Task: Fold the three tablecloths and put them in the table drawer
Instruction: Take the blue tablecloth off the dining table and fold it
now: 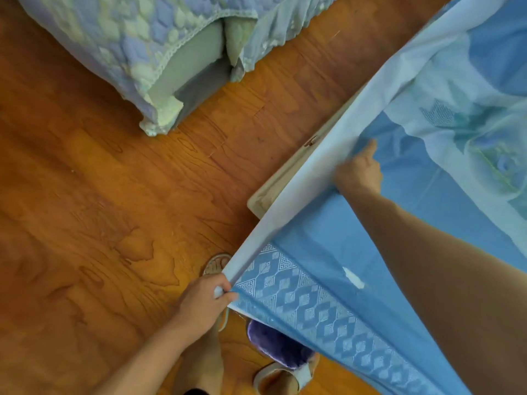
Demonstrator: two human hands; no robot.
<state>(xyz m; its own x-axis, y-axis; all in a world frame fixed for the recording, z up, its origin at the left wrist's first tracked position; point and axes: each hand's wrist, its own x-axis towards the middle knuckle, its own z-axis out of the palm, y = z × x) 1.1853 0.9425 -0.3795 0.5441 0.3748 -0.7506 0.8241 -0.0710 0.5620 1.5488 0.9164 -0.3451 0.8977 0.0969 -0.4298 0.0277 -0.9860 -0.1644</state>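
A blue tablecloth with a white patterned border lies over the table on the right, its pale underside folded up along the left edge. My left hand pinches the cloth's near corner, held out past the table's corner. My right hand grips the folded edge farther up the table. A second, paler cloth with a teal woven pattern lies on the blue one at the upper right. No drawer shows.
A bed with a blue and green quilted cover stands at the upper left on the wooden floor. A purple cushioned stool sits under the cloth by my slippered feet.
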